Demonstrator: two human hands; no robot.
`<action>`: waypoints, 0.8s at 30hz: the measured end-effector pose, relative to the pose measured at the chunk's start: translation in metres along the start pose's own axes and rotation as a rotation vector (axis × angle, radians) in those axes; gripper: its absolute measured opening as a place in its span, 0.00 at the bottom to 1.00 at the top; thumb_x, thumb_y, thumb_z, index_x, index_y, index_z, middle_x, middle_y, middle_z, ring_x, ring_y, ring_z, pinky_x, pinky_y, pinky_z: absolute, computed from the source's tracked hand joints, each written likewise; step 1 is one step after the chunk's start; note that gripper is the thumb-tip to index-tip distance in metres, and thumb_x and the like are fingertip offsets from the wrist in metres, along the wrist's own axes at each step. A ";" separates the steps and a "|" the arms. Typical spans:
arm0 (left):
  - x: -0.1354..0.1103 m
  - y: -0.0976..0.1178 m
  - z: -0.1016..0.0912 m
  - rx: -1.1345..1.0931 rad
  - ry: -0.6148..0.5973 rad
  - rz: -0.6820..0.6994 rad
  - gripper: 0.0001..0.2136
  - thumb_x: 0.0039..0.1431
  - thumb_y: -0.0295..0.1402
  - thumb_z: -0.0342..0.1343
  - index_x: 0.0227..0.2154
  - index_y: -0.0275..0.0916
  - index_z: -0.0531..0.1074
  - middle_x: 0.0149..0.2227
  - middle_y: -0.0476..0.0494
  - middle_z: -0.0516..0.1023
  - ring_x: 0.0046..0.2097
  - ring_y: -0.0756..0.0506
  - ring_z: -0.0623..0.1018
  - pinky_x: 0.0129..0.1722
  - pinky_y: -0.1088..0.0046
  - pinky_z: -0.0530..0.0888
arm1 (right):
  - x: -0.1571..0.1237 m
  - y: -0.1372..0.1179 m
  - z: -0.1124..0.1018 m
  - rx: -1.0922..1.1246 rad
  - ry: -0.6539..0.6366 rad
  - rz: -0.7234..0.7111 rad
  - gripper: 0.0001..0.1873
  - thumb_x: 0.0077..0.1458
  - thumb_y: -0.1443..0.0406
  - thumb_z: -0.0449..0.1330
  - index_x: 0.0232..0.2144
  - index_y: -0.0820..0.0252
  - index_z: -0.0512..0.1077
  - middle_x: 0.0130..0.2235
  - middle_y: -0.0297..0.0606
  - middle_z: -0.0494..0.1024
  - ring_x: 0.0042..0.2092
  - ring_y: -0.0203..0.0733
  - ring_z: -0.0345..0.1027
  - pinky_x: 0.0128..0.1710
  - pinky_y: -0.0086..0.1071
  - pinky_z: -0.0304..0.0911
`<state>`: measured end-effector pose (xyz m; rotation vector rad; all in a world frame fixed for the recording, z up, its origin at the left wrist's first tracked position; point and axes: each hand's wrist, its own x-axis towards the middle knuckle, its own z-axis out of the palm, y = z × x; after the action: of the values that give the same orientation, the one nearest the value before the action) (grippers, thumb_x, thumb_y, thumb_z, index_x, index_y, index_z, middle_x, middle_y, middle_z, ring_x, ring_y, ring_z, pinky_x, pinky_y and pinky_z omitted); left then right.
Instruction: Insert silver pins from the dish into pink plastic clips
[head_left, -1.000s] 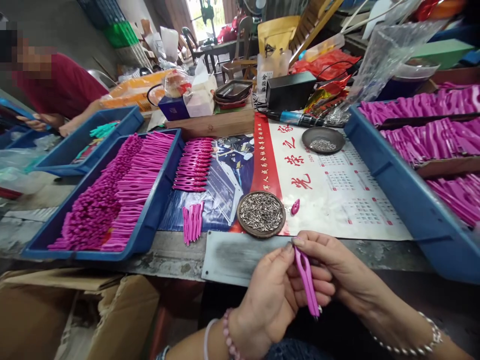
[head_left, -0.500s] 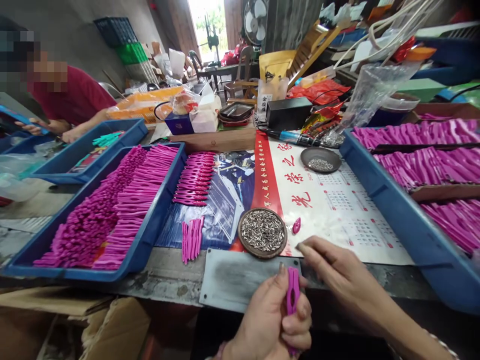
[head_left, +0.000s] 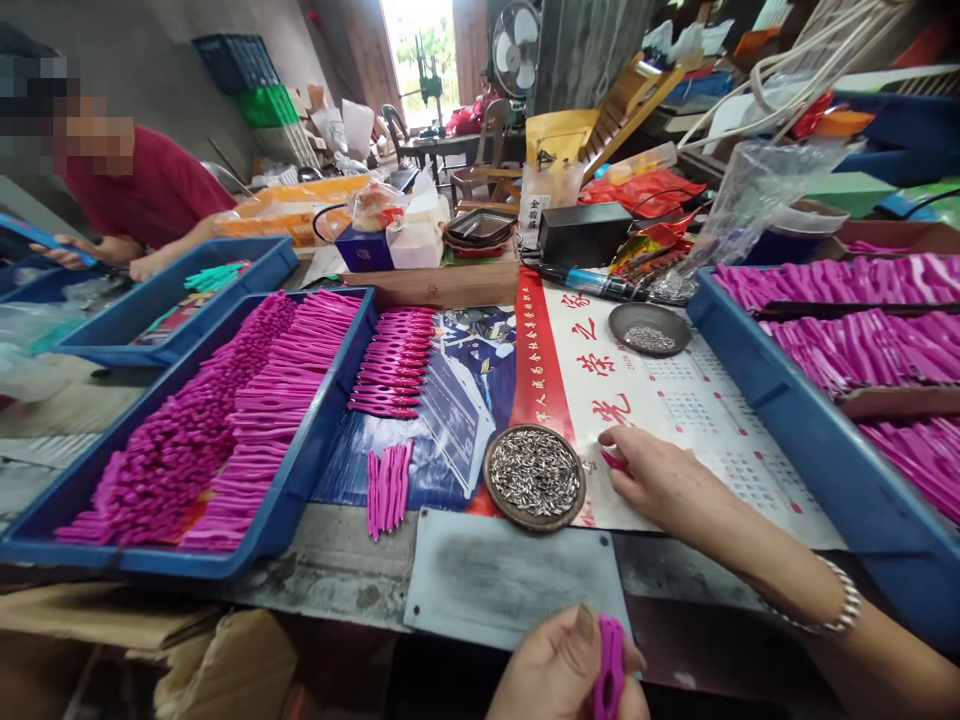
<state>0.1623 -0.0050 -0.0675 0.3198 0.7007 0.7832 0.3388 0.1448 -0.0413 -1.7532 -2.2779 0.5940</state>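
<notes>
My left hand (head_left: 562,670), at the bottom edge, is closed around a long magenta plastic piece with an oval opening (head_left: 609,655), held upright. Over the calendar poster, my right hand (head_left: 660,478) pinches a small dark-pink teardrop-shaped piece (head_left: 613,459) between thumb and fingers. Just left of that hand stands a round bowl (head_left: 491,495) full of small metal pins (head_left: 536,472). A grey metal plate (head_left: 517,580) lies between the bowl and my left hand. Several slim magenta pieces (head_left: 388,488) lie side by side left of the bowl.
A blue tray (head_left: 259,555) of magenta pieces stands at left, another blue tray (head_left: 795,430) at right. A row of dark-pink pieces (head_left: 391,362) lies beside the left tray. A smaller dish (head_left: 649,328) sits farther back. Across the table is a person in a red shirt (head_left: 176,190).
My right hand has moved forward onto the poster and taken hold of the small dark-pink piece that lay there. My left hand has moved down and slightly right with its magenta piece.
</notes>
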 end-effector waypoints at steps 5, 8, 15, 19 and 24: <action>0.000 0.007 0.005 0.002 -0.042 -0.020 0.25 0.52 0.57 0.59 0.29 0.35 0.70 0.16 0.51 0.67 0.17 0.55 0.63 0.17 0.80 0.54 | -0.030 -0.001 -0.012 0.274 0.023 0.013 0.17 0.57 0.60 0.52 0.46 0.62 0.69 0.31 0.40 0.74 0.31 0.44 0.70 0.31 0.34 0.63; 0.000 0.009 0.006 -0.034 -0.114 -0.003 0.22 0.55 0.54 0.58 0.30 0.36 0.70 0.15 0.53 0.66 0.15 0.55 0.61 0.15 0.80 0.52 | -0.060 -0.013 -0.014 0.882 -0.147 0.173 0.18 0.54 0.52 0.61 0.40 0.59 0.70 0.24 0.33 0.70 0.23 0.38 0.66 0.24 0.31 0.63; 0.005 0.007 0.008 -0.015 -0.188 -0.014 0.19 0.59 0.51 0.55 0.31 0.36 0.70 0.14 0.55 0.63 0.12 0.55 0.57 0.12 0.81 0.52 | -0.091 -0.035 0.007 1.503 -0.388 0.425 0.24 0.50 0.46 0.68 0.31 0.62 0.73 0.16 0.25 0.61 0.17 0.25 0.50 0.17 0.19 0.49; 0.006 0.000 0.007 -0.050 -0.171 0.006 0.20 0.59 0.51 0.55 0.30 0.35 0.71 0.13 0.54 0.63 0.12 0.56 0.56 0.12 0.81 0.52 | -0.087 -0.039 0.011 1.526 -0.345 0.427 0.26 0.48 0.45 0.68 0.29 0.64 0.73 0.19 0.26 0.64 0.15 0.22 0.47 0.12 0.18 0.48; 0.004 -0.001 0.005 -0.035 -0.149 -0.029 0.20 0.60 0.51 0.54 0.32 0.35 0.71 0.15 0.54 0.64 0.14 0.55 0.60 0.14 0.81 0.54 | -0.086 -0.039 0.012 1.553 -0.351 0.436 0.26 0.50 0.45 0.67 0.28 0.64 0.73 0.18 0.25 0.63 0.15 0.22 0.45 0.11 0.17 0.48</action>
<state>0.1684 -0.0025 -0.0664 0.3325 0.5500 0.7354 0.3237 0.0515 -0.0282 -1.1822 -0.7491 2.0573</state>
